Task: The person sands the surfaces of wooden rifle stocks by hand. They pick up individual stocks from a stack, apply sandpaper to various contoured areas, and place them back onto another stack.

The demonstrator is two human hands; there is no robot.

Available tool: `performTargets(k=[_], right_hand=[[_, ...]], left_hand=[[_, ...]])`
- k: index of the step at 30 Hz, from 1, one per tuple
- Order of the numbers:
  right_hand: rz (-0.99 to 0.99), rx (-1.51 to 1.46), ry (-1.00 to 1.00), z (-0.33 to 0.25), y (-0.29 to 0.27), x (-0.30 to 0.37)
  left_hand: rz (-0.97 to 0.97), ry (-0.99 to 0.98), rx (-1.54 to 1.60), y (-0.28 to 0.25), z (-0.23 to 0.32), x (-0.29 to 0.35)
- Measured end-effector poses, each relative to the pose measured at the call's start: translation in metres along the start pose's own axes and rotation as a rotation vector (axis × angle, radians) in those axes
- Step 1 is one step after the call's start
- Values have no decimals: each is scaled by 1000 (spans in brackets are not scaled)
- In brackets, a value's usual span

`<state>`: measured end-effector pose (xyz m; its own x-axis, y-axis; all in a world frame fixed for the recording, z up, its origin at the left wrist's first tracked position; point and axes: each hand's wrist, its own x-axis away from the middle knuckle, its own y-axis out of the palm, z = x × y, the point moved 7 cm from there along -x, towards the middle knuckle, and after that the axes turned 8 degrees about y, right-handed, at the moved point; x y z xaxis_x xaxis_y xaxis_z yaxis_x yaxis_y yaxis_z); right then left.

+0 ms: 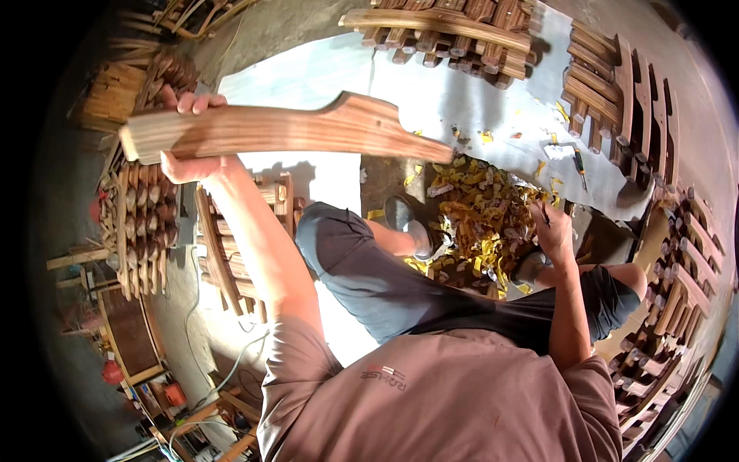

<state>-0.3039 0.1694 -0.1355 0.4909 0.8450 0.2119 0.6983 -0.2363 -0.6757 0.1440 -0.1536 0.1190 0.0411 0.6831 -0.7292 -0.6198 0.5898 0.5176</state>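
T-shirt: a mauve-brown T-shirt, nearest of all, fills the near middle above dark shorts and spread knees.
Left hand: the left hand grasps the shaped wooden furniture part at its broad left end, thumb along the near edge and fingers over the far edge.
Furniture part: raised at the far left, clear of the white sheet, its notched end narrowing to the right with nothing under it.
Right hand: the right hand is at the right, well apart from the wood, fingers curled round a slim dark object.
Handling: with only one end gripped, the long free end probably wants to dip, so a firm grip across the full width and a level wrist should serve best (the slim object, if sharp, is better kept off the legs).
Floor: yellow and pale scraps lie heaped between the feet; a screwdriver rests on the sheet to the right.
Stacks: similar timber stands in a far stack and a left stack.
Hard to see: the wood's underside and the left palm are hidden; the slim object is too small to identify; the outermost stacks fade into the dark rim.
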Motion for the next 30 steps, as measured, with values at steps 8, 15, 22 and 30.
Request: performTargets(k=[8, 15, 22, 30], right_hand=[[-293, -172, -291, -86, -44, 20], [-629, -9, -230, -85, -29, 46], [-415, -307, -122, -60, -3, 42], [16, -134, -238, -56, 13, 38]], left_hand=[[266, -212, 784, -20, -114, 74], [398, -382, 261, -38, -179, 103], [472, -955, 30, 72, -250, 173], [87, -1000, -32, 60, -281, 176]])
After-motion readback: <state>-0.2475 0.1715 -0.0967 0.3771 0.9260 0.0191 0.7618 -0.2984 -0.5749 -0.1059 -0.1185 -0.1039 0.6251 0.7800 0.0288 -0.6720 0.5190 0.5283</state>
